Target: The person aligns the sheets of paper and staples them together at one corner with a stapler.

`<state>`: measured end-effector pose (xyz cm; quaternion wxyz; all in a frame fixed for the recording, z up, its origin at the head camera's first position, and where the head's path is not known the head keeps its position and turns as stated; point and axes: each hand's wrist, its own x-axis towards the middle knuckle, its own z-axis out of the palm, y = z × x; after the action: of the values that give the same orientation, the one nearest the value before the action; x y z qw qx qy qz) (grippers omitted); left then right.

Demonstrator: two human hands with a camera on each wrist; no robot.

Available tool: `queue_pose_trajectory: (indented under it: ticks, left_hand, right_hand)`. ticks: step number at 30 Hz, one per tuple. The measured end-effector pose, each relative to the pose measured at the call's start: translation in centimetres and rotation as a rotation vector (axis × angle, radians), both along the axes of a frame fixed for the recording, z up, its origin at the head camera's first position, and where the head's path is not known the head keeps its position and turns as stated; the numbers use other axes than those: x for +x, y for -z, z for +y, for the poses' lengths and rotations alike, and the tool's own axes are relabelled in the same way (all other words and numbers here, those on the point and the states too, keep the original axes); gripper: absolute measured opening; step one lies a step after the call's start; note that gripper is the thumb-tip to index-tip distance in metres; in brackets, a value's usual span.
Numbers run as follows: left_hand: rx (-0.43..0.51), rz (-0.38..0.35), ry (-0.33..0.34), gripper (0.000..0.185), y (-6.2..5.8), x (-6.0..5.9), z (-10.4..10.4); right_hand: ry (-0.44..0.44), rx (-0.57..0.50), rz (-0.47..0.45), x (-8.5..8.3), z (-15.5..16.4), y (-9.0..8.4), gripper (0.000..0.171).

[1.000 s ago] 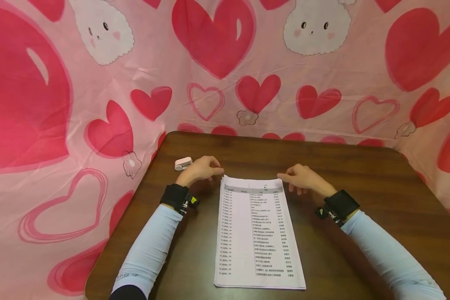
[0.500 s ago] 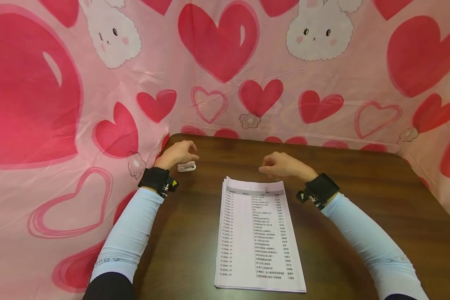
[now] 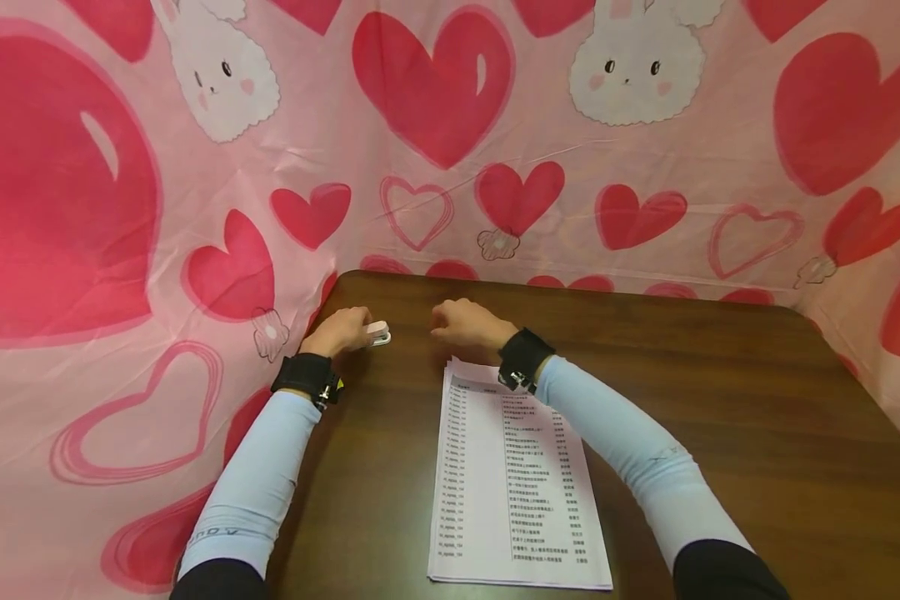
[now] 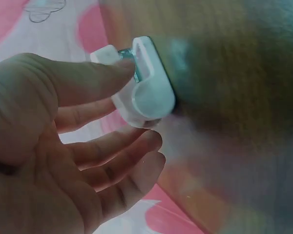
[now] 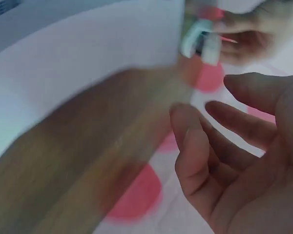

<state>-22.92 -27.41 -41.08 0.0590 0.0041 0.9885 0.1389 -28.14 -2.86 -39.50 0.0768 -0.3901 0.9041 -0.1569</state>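
A small white and pale pink stapler (image 3: pixel 379 333) is at the far left of the table. My left hand (image 3: pixel 342 330) pinches it, and in the left wrist view the thumb lies across the stapler (image 4: pixel 154 97) with fingers behind it. Whether it still touches the table I cannot tell. My right hand (image 3: pixel 468 323) is above the table just beyond the papers, its fingers loosely bent. Nothing lies between the fingers of this right hand (image 5: pixel 239 165) in the right wrist view. A stack of printed sheets (image 3: pixel 521 492) lies nearby, partly covered by the right wrist.
The brown wooden table (image 3: pixel 690 367) carries all of this. A pink cloth (image 3: pixel 435 125) with hearts and rabbits hangs behind it and at both sides.
My hands have left the top corners of the sheets. The left hand moved left and took hold of the stapler; the right hand moved left, across above the sheets' top edge.
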Motion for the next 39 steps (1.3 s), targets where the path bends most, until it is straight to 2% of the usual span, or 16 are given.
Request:
queue_pose_trajectory:
  ticks: [7, 11, 14, 18, 25, 31, 34, 39]
  left_hand:
    - [-0.016, 0.017, -0.047, 0.027, 0.8, 0.8, 0.6]
    - [-0.010, 0.044, -0.011, 0.023, 0.8, 0.8, 1.4]
    - [-0.013, 0.051, 0.042, 0.022, 0.8, 0.9, 2.2]
    - [-0.006, 0.066, 0.095, 0.022, 0.0, 1.5, 3.4]
    - [-0.015, 0.075, 0.158, 0.021, -1.5, 2.6, 5.6]
    - [-0.056, 0.059, 0.200, 0.019, -1.3, 3.6, 7.0]
    - [-0.062, 0.108, 0.206, 0.018, -1.6, 3.8, 7.5]
    - [-0.065, 0.168, 0.218, 0.020, -3.1, 3.7, 8.7]
  right_hand:
    - [0.003, 0.040, 0.086, 0.0, -4.3, 1.5, 0.046]
    - [-0.014, 0.050, 0.108, 0.2, -5.5, 1.7, 0.046]
    - [-0.016, 0.056, 0.087, 0.5, -5.8, 1.8, 0.034]
    - [-0.021, 0.034, 0.080, 0.9, -5.1, 1.6, 0.018]
    - [-0.049, -0.023, 0.100, 1.9, -2.3, 0.5, 0.014]
    - [-0.071, -0.001, 0.080, 2.9, -0.7, 0.5, 0.008]
    - [-0.064, -0.017, 0.083, 3.1, 0.1, 0.1, 0.007]
    - [-0.019, -0.087, 0.049, 3.4, 1.7, -1.1, 0.005]
